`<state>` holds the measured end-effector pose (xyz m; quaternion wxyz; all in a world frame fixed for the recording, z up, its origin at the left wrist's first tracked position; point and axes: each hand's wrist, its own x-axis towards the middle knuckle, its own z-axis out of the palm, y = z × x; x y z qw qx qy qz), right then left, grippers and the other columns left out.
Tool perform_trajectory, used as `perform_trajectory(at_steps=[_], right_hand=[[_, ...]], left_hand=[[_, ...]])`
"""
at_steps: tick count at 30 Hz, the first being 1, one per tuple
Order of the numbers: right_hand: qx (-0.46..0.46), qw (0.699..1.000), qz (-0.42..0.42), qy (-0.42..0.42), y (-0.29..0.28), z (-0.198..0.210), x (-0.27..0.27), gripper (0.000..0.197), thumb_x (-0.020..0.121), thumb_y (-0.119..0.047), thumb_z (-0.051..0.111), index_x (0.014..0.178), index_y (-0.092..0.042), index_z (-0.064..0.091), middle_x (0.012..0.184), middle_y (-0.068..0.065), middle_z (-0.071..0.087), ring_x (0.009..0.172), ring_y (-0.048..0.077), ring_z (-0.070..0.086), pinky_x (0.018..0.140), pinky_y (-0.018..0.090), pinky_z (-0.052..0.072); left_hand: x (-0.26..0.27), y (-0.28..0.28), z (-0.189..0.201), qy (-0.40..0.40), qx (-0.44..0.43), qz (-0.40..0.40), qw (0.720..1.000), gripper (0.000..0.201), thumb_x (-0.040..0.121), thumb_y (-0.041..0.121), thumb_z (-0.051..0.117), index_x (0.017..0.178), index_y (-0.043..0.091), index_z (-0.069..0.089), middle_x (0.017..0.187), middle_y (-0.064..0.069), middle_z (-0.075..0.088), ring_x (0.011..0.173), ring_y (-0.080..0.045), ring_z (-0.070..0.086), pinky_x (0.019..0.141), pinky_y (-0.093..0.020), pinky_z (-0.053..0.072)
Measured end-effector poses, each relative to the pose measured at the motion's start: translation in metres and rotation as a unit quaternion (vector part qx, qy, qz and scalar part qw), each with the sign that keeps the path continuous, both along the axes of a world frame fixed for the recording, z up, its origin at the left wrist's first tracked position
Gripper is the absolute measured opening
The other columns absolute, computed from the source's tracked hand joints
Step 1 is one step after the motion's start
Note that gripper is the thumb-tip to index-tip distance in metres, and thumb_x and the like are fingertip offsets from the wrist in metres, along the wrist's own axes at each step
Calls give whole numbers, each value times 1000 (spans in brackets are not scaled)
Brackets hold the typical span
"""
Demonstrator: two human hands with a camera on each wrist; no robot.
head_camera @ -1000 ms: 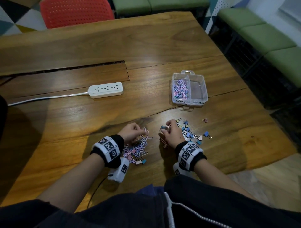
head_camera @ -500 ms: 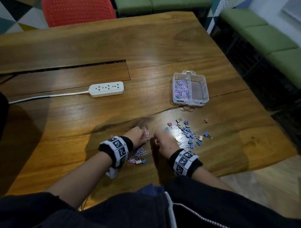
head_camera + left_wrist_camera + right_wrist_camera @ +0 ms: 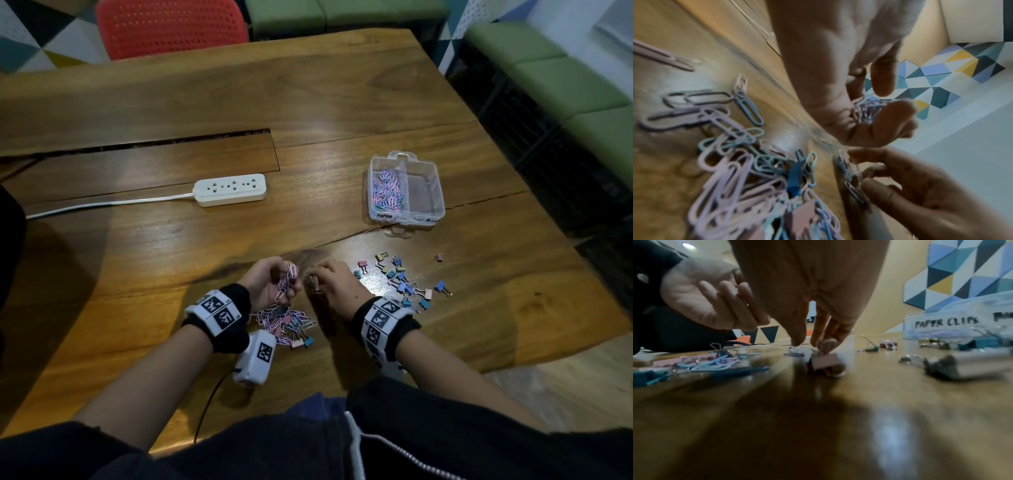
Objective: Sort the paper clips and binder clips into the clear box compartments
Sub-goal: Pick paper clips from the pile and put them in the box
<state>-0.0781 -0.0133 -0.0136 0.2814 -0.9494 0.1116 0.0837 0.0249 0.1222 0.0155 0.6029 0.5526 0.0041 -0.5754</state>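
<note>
Pastel paper clips (image 3: 286,318) sit in a tangled heap near the table's (image 3: 137,267) front edge, a few binder clips mixed in. Left hand (image 3: 265,282) has its grip curled round a bunch of paper clips (image 3: 286,281), lifted just over the heap. Right hand (image 3: 334,282) grip is narrow, fingertips (image 3: 827,344) pinching down at the wire handle of a pink binder clip (image 3: 825,364) resting on the table beside the heap.

Paper clips: light, thin, slippery, and they hook together, so I'd expect strays dragging along; take a bunch at its middle. Binder clips: stiff, springy, small; the wire handle or the body sides look like the best hold.

Clear box (image 3: 442,205) stands toward the far right of the table, well apart from both hands. Its left compartment already holds paper clips; the right one looks empty. Loose binder clips (image 3: 406,284) are scattered between the hands and the box, right in the reach path. White power strip (image 3: 231,189) lies to the left, out of the way.
</note>
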Motion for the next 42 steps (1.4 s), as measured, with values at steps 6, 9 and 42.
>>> perform_trajectory(at_steps=[6, 9, 42], right_hand=[[-70, 986, 108, 109, 0, 13, -4, 73, 74, -48, 65, 135, -19, 37, 140, 2, 32, 127, 21, 30, 109, 41, 31], [-87, 977, 134, 141, 2, 17, -15, 76, 73, -40, 69, 137, -17, 34, 142, 2, 30, 128, 21, 28, 110, 39, 30], [34, 994, -98, 43, 11, -4, -24, 13, 87, -3, 50, 100, -5, 55, 109, 8, 54, 102, 20, 51, 90, 26, 42]], left_hand=[[2, 0, 0, -76, 64, -54, 994, 27, 97, 28, 38, 82, 8, 50, 67, -8, 56, 41, -10, 52, 35, -17, 40], [3, 2, 3, -95, 90, -55, 990, 20, 96, 16, 42, 81, 6, 51, 71, -10, 57, 42, -9, 54, 36, -16, 42], [-31, -9, -19, -618, 246, -433, 609, 35, 90, 41, 49, 108, 12, 57, 113, -7, 53, 106, -22, 51, 89, -33, 41]])
